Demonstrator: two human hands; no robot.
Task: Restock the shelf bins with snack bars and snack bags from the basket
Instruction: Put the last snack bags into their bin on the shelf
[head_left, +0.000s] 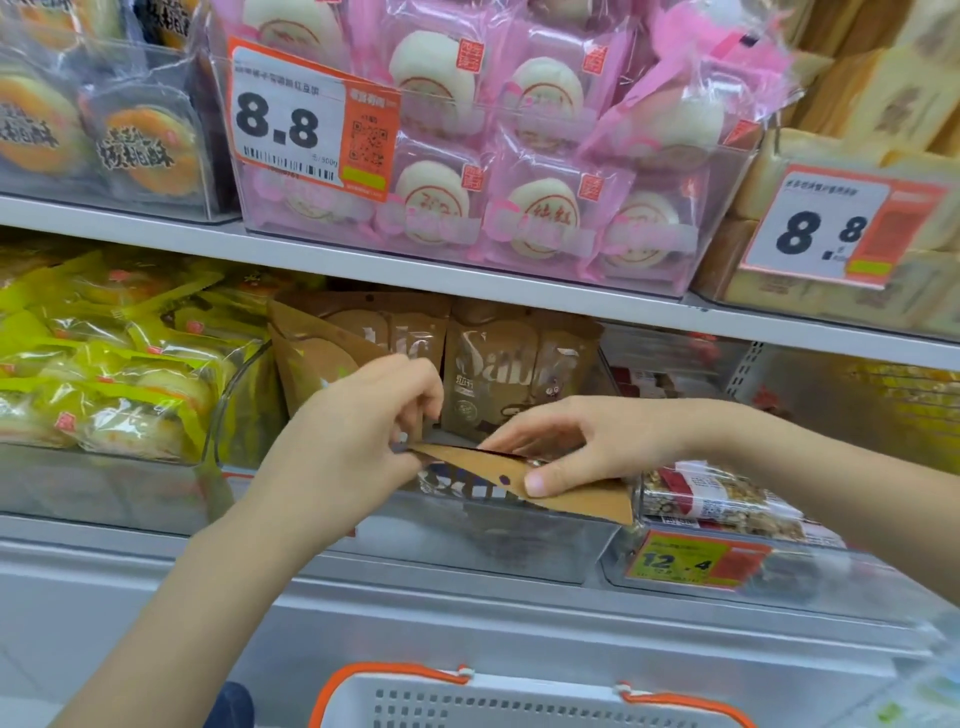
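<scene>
Taking the clear middle bin (467, 540) on the lower shelf as the landmark: to its left sits a bin of yellow-wrapped cakes (104, 374), close enough that a careless push could nudge its corner. At the landmark's front left the left hand (358, 441) pinches the near edge of a flat brown snack bag (571, 493), fingers curled onto it; the bag lies tilted across the bin's front rim, half in and half out. The right hand (576, 447) grips the same bag from above, thumb pressed on its top face. Behind, inside the bin, more brown bags (488, 364) stand upright (loosely packed, by the look of it), so sliding the new one in flat may topple them or leave it jammed on the rim. Right of the landmark, nut bars (711, 499) lie close; the bag's corner could snag there. Below the landmark, the basket (519, 696) waits.
</scene>
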